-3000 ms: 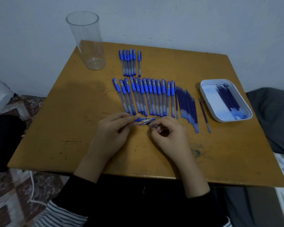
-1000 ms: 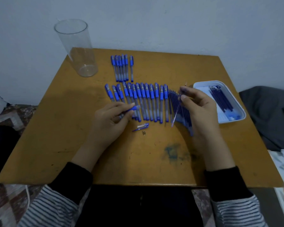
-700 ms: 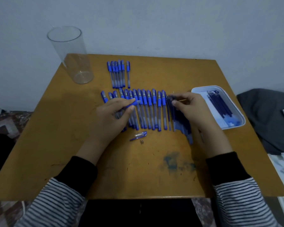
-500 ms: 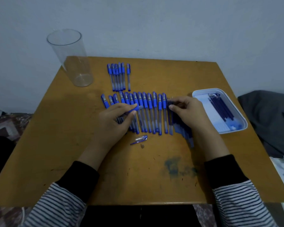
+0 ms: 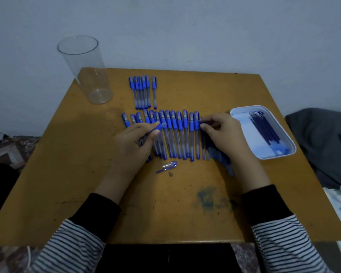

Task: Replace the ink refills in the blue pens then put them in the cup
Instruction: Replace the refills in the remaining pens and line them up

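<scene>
Now | left hand point(image 5: 134, 142) grips blue-tipped pen point(image 5: 160, 127) | right hand point(image 5: 220, 134) pinches thin refill point(image 5: 203, 122) | clear cylindrical cup point(image 5: 87, 71)

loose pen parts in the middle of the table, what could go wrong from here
The small tip and clear nose piece lie loose on the table between the forearms; an arm could knock them off. The right hand works among tightly packed refills and may roll neighbours out of line. The left hand holds the pen barrel over the pen row, so it could nudge those.
</scene>
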`<act>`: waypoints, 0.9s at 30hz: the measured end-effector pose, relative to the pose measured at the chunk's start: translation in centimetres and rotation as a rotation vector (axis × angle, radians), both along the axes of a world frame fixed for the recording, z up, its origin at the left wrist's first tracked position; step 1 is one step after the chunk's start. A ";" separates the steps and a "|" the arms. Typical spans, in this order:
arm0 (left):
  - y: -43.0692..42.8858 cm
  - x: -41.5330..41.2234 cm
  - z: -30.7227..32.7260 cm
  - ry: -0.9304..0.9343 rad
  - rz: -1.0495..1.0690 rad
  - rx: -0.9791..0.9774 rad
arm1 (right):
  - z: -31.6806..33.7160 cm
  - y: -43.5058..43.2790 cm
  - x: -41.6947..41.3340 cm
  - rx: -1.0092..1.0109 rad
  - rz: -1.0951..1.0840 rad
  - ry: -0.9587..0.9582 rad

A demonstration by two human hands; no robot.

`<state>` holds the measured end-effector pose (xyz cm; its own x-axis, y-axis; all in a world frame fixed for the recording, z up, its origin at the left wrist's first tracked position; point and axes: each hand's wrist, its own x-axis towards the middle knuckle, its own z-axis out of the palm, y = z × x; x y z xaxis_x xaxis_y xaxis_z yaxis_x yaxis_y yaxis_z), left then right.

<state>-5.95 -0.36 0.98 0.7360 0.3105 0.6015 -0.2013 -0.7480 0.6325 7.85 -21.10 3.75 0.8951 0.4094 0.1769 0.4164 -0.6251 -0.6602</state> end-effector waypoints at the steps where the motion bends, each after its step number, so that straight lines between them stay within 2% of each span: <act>1: 0.0 -0.1 0.1 -0.002 0.006 0.001 | 0.1 -0.2 -0.2 0.027 -0.008 0.009; 8: -2.1 -0.4 1.0 -0.047 -0.029 -0.045 | 0.6 -2.6 -1.7 0.260 -0.068 0.095; 13: -5.4 -0.9 2.4 0.046 -0.055 -0.181 | 1.7 -5.6 -1.6 0.316 -0.108 0.100; 18: -8.7 0.2 2.2 -0.012 -0.082 -0.224 | 2.5 -9.4 -0.9 0.242 -0.232 0.074; 21: -10.4 0.9 1.5 -0.049 -0.118 -0.236 | 2.7 -11.3 -0.6 0.071 -0.258 0.059; 27: -13.3 2.0 0.5 -0.081 -0.194 -0.284 | 1.9 -13.0 0.0 -0.137 -0.253 0.033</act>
